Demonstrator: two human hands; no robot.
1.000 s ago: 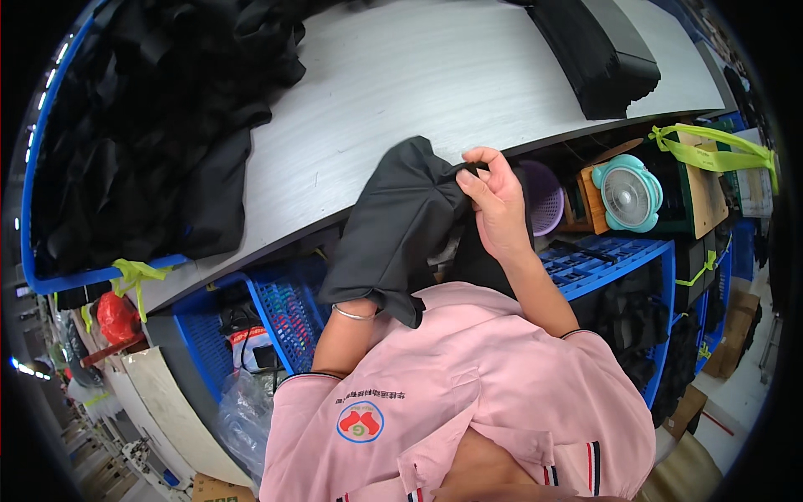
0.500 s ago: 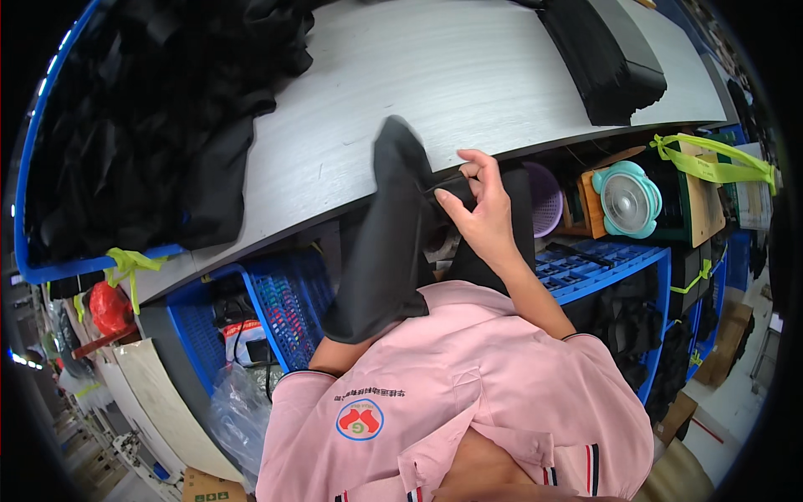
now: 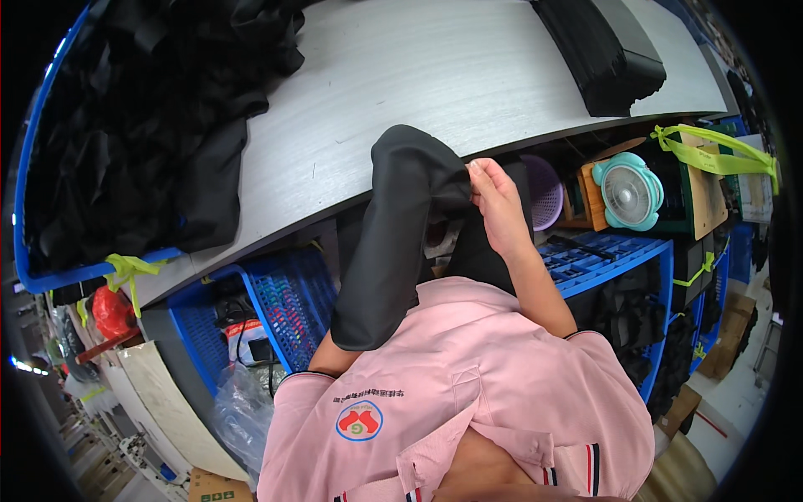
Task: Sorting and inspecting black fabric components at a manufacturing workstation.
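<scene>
A long black fabric tube (image 3: 386, 251), like a sleeve, is pulled over my left forearm. It covers my left hand completely, so those fingers are hidden; the covered end bends to the right near the table's front edge. At that bent end, my right hand (image 3: 500, 205) is closed, thumb and fingers pinching the black fabric. A large heap of similar black fabric pieces (image 3: 142, 125) fills a blue-rimmed bin (image 3: 63, 274) on the left.
On the pale table (image 3: 401, 79), a stack of folded black fabric (image 3: 598, 63) lies at far right. Below its edge are a purple basket (image 3: 546, 194), a turquoise fan (image 3: 629, 191), and blue crates (image 3: 606, 266). A clear plastic bag (image 3: 242, 410) hangs at lower left.
My right hand has gone from spread fingers to a pinch on the fabric's end. The tube's tip, upright before, now bends over toward the right hand.
</scene>
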